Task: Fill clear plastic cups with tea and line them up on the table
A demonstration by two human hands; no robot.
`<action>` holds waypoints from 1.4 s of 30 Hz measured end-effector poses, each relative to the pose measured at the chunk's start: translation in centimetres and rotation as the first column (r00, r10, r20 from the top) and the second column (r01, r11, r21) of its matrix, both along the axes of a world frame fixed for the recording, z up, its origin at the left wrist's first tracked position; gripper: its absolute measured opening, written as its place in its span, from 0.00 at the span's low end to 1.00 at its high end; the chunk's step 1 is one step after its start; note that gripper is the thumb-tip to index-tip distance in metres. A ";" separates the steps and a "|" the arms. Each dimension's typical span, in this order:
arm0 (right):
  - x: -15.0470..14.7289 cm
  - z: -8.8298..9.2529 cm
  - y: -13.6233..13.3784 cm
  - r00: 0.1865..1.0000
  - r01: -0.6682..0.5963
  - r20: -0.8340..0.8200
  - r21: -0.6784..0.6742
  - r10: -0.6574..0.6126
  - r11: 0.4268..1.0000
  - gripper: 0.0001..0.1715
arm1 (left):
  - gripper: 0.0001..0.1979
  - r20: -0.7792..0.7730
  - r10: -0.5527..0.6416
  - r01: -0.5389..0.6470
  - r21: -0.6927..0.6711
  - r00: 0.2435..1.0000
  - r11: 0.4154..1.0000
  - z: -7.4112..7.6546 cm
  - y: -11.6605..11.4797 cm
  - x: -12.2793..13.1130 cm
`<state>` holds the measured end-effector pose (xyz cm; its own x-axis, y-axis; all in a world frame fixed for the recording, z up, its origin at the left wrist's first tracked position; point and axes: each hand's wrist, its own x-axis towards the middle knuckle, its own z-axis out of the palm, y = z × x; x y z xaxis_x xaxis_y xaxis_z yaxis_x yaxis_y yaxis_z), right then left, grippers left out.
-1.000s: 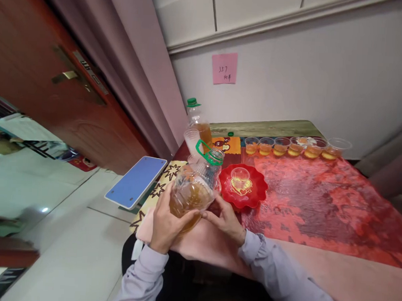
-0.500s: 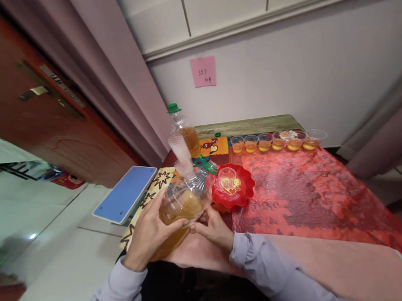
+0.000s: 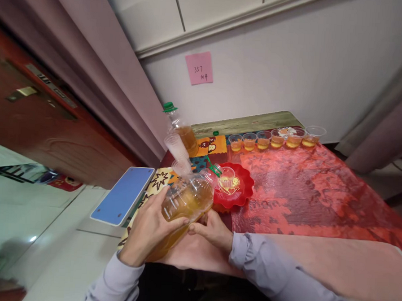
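Left hand (image 3: 150,224) is wrapped round the bottle's lower left side, thumb across the front; right hand (image 3: 213,229) has thumb and fingers pressed to its lower right. The bottle (image 3: 188,201) sits tilted between them, neck towards 1 o'clock, right by the clear cup (image 3: 227,178) in the red dish (image 3: 248,191). I'd tip slowly from the base and keep the neck off that flimsy rim. The part-filled cups (image 3: 264,141) at 2 o'clock make a handy level guide.
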<state>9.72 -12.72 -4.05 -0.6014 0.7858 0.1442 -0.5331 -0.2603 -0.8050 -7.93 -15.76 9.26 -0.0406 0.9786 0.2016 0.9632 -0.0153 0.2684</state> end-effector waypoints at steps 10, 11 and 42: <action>0.3 0.4 0.0 0.999 -0.035 0.012 -0.008 0.035 0.999 0.37 | 0.48 -0.011 0.021 -0.021 -0.030 1.000 0.999 -0.2 0.5 -0.3; 0.3 0.4 0.0 0.999 -0.037 0.012 -0.009 0.037 0.999 0.37 | 0.48 -0.012 0.027 -0.028 -0.035 1.000 0.999 -0.1 0.5 -0.3; 0.6 -0.2 0.0 0.991 -0.114 0.066 -0.009 0.115 0.993 0.40 | 0.50 -0.088 0.002 -0.008 -0.074 0.996 0.997 1.2 0.9 0.5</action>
